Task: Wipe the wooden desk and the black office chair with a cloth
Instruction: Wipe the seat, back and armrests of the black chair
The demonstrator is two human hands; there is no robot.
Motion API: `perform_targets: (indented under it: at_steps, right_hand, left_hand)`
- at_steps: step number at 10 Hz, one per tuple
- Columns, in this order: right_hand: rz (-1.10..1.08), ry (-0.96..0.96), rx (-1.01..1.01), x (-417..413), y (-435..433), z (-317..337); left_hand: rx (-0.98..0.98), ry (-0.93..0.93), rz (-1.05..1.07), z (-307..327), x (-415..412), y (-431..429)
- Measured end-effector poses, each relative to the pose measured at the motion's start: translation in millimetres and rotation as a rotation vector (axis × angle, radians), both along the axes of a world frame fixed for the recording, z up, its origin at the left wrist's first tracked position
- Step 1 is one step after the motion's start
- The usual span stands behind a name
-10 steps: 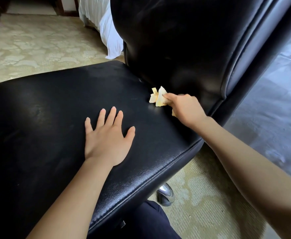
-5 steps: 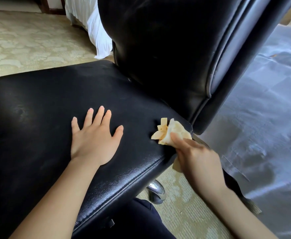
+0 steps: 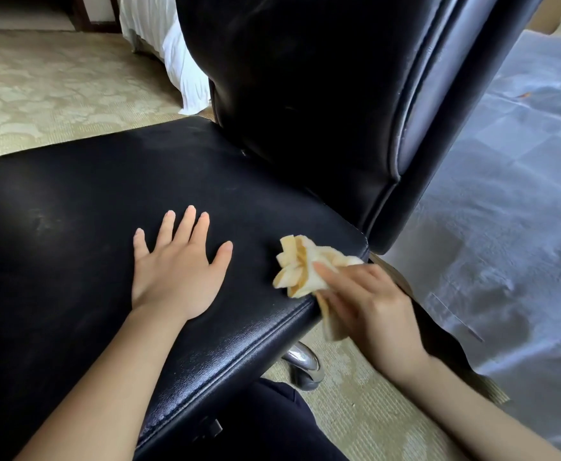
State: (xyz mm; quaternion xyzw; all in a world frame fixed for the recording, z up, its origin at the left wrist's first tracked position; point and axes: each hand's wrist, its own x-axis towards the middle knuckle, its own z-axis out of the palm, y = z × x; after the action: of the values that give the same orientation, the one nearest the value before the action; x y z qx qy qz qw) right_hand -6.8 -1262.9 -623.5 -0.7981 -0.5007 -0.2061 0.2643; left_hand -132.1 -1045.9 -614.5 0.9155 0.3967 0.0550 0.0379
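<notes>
At the near rear corner of the seat (image 3: 89, 211), just short of the backrest (image 3: 305, 94), the right hand (image 3: 368, 307) pinches a bunched yellow cloth (image 3: 302, 267) between thumb and fingers. The cloth's folds touch the leather right by the piped edge. The left hand (image 3: 176, 271) lies flat on the seat, fingers straight and spread, gripping nothing; it looks to be steadying the chair (image 3: 388, 181).

The likeliest slip is at that edge. Half the cloth already hangs off the seat, so a stroke toward the person would probably carry it clear and wipe air. The wad is also small and crumpled, so it may leave unwiped strips between passes. The chair stands on a chrome leg (image 3: 302, 364) over carpet (image 3: 39, 94), and a hard sideways push could turn or roll it if the flat hand lifts.

The cloth's long axis runs diagonally — fanned folds up-left on the seat, tail down-right under the palm, dangling past the edge. The chair faces left in the view, backrest upright at the right. The desk is not in view.
</notes>
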Motion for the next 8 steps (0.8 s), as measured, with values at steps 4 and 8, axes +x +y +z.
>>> perform_targets:
  at_steps: [4,8]
  right_hand:
    - [-0.291,0.358,0.207,66.6,23.5,-11.2]
    - [-0.194,0.204,0.168,7.3,1.2,-15.6]
  left_hand:
    - [0.005,-0.003,0.003,0.5,0.3,-1.4]
    - [-0.001,-0.026,-0.007,0.4,-3.0,0.8]
